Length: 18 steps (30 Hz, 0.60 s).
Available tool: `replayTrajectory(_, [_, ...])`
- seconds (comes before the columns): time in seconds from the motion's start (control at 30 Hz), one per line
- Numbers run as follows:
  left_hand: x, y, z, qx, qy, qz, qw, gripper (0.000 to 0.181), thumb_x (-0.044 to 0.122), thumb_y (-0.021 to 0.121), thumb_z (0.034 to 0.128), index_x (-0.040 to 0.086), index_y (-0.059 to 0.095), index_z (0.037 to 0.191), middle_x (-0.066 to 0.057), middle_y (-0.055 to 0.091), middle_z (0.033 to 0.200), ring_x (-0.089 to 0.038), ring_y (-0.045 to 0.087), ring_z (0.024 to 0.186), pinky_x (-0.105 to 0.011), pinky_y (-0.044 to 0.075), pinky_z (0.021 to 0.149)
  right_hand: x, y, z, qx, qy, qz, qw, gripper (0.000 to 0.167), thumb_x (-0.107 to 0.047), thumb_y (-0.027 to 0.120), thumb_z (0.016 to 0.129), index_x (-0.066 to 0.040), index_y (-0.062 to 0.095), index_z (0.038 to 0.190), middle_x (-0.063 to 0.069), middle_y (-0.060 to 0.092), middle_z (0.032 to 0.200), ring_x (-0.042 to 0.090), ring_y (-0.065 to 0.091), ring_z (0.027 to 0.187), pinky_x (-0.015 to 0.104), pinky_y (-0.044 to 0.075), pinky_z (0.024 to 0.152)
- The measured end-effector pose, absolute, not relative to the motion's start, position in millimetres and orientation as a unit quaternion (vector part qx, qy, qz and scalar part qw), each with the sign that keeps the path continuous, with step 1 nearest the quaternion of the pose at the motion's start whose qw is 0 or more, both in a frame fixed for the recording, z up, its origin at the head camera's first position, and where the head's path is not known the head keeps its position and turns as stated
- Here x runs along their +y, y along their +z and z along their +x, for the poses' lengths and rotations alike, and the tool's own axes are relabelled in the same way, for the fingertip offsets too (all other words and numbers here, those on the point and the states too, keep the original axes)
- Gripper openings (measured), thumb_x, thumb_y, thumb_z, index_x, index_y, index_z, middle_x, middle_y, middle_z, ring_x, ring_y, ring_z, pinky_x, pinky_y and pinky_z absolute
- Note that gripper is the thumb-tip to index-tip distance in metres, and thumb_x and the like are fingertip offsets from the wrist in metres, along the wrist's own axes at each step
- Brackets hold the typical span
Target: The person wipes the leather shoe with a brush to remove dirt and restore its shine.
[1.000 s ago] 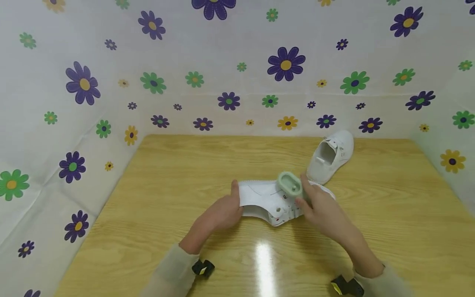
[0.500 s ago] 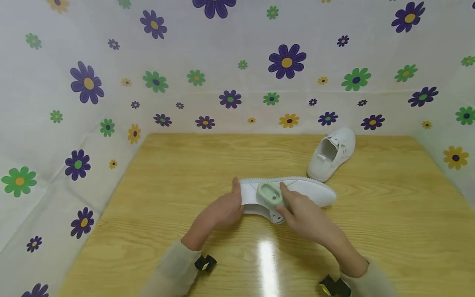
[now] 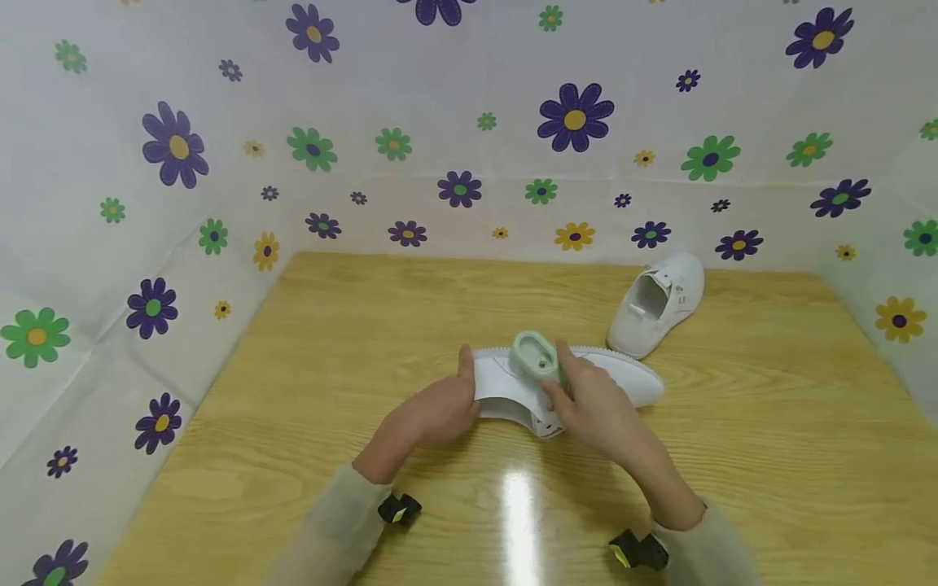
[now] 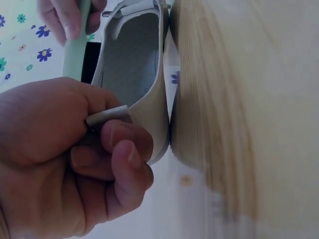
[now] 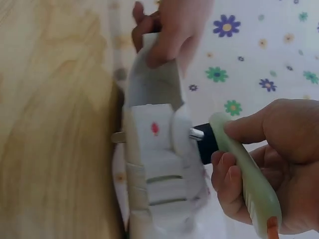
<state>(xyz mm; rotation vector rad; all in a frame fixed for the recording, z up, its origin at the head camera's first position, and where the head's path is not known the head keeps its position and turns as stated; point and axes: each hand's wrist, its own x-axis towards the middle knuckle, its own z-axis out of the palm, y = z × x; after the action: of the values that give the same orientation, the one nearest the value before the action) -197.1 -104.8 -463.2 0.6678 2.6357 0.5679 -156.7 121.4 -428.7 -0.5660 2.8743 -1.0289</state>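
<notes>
A white shoe (image 3: 623, 377) lies on its side on the wooden table, its opening towards me and its toe to the right. My left hand (image 3: 440, 411) grips the heel; in the left wrist view, its curled fingers (image 4: 130, 164) and thumb pinch the rim at the back of the shoe (image 4: 152, 117). In my right hand (image 3: 604, 411) is a pale green brush (image 3: 533, 356) with a short black bristle block (image 5: 206, 144). The bristles touch the upward-facing side of the shoe near its middle. A metal fastener (image 5: 196, 134) shows close to them.
A second white shoe (image 3: 628, 332) stands upright at the back right, close to the first shoe's toe. Behind the wooden table (image 3: 352, 309) and along its sides hangs a white cloth (image 3: 410, 73) with printed flowers.
My right hand has moved the brush left along the shoe from the lace area towards the heel, then up towards the sole edge. The left hand keeps its grip on the heel.
</notes>
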Motion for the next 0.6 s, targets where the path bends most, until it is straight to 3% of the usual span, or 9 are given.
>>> replayTrajectory(0.07, [-105, -462, -198, 0.932, 0.2, 0.24, 0.184, 0.078, 0.01, 0.045, 0.1001, -0.019, -0.009, 0.147, -0.001, 0.05, 0.057, -0.012, 0.045, 0.049, -0.028, 0.038, 0.049, 118, -431, -157, 0.927, -0.323, -0.191, 0.017, 0.063, -0.016, 0.057, 0.1, 0.015, 0.03, 0.147, 0.03, 0.055, 0.134, 0.028, 0.059, 0.111, 0.047, 0.049, 0.092])
replayTrajectory(0.23, [-104, -459, -199, 0.924, 0.22, 0.247, 0.19, 0.079, 0.008, 0.047, 0.0985, -0.022, -0.01, 0.145, -0.007, 0.059, 0.068, -0.014, 0.055, 0.062, -0.032, 0.048, 0.061, 113, -431, -159, 0.909, -0.343, -0.231, 0.049, 0.063, -0.02, 0.057, 0.101, 0.012, 0.031, 0.148, 0.027, 0.057, 0.133, 0.028, 0.06, 0.113, 0.048, 0.046, 0.098])
replayTrajectory(0.4, [-105, -458, -198, 0.929, 0.203, 0.24, 0.196, 0.08, 0.009, 0.046, 0.0997, -0.021, -0.012, 0.146, 0.0, 0.046, 0.054, -0.011, 0.04, 0.045, -0.027, 0.032, 0.045, 118, -431, -163, 0.93, -0.323, -0.179, -0.006, 0.062, -0.016, 0.059, 0.1, 0.014, 0.032, 0.147, 0.03, 0.056, 0.133, 0.034, 0.059, 0.117, 0.049, 0.049, 0.094])
replayTrajectory(0.53, [-106, -459, -198, 0.928, 0.206, 0.243, 0.191, 0.08, 0.009, 0.046, 0.0998, -0.022, -0.012, 0.145, -0.003, 0.053, 0.058, -0.013, 0.049, 0.052, -0.03, 0.041, 0.051, 110, -431, -162, 0.923, -0.309, -0.225, 0.043, 0.063, -0.021, 0.057, 0.101, 0.011, 0.031, 0.149, 0.027, 0.057, 0.132, 0.028, 0.061, 0.105, 0.045, 0.05, 0.088])
replayTrajectory(0.6, [-105, -460, -199, 0.926, 0.216, 0.25, 0.185, 0.079, 0.009, 0.046, 0.0999, -0.023, -0.012, 0.144, -0.005, 0.057, 0.063, -0.014, 0.054, 0.058, -0.031, 0.045, 0.057, 110, -430, -161, 0.92, -0.31, -0.235, 0.055, 0.063, -0.022, 0.057, 0.101, 0.01, 0.032, 0.149, 0.025, 0.057, 0.134, 0.027, 0.061, 0.109, 0.045, 0.049, 0.092])
